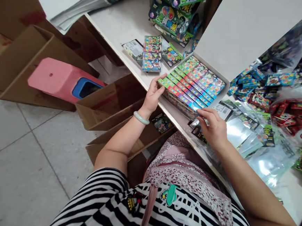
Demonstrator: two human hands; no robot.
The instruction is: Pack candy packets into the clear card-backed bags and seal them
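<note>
An open cardboard box [181, 104] sits at the table's near edge with its white lid [233, 29] raised. Rows of small, colourful candy packs [192, 79] in green, red, purple and blue fill it. My left hand [152, 95], with a pale green bangle above it, grips the box's left corner, thumb on top. At the near right corner, the bent fingers of my right hand [214, 128] close on the box edge; its fingertips are partly hidden. Just left of the box lies a joined strip of candy packs [152, 54] on printed bags.
Clear plastic bags [246, 131] with printed tops lie to the right. Heaps of blue candy packs [279, 79] and red candy packs [288, 111] are beyond them. Filled green-black bags [171, 15] stand at the back. Cartons [107, 102] and a pink stool [57, 77] occupy the floor at left.
</note>
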